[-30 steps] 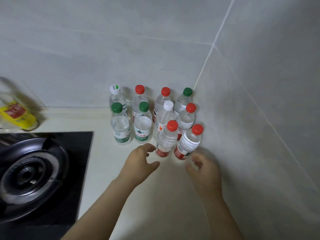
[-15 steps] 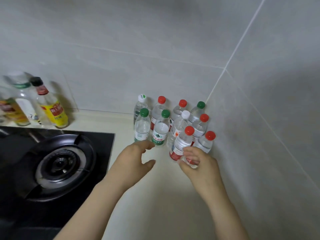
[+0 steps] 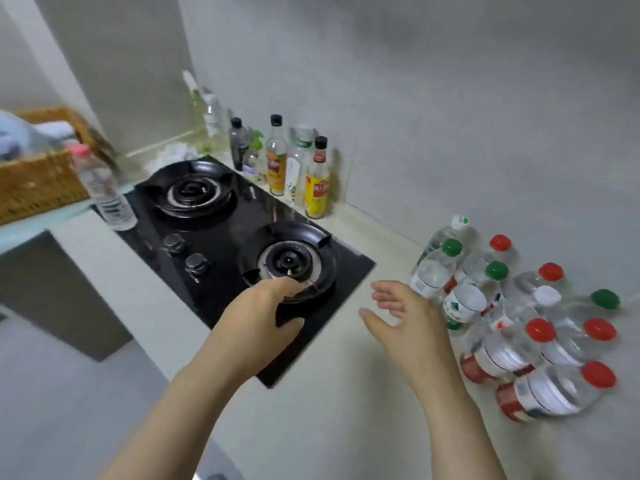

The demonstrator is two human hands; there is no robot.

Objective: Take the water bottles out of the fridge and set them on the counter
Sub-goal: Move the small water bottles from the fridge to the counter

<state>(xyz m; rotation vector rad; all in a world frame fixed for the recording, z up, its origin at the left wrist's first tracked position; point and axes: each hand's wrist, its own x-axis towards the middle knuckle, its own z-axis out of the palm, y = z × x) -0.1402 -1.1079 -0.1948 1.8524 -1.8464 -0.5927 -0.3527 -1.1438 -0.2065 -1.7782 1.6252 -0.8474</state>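
Right hand (image 3: 412, 327) now apparently clear, beside water bottles (image 3: 502, 351)

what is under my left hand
The left hand hangs over the black gas hob, at the near rim of the front burner. It hides part of that rim; whether the fingers touch it cannot be told.

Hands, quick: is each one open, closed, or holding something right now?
Left hand: open, fingers loosely curled, holding nothing.
Right hand: open, fingers spread, holding nothing, near the water bottles.
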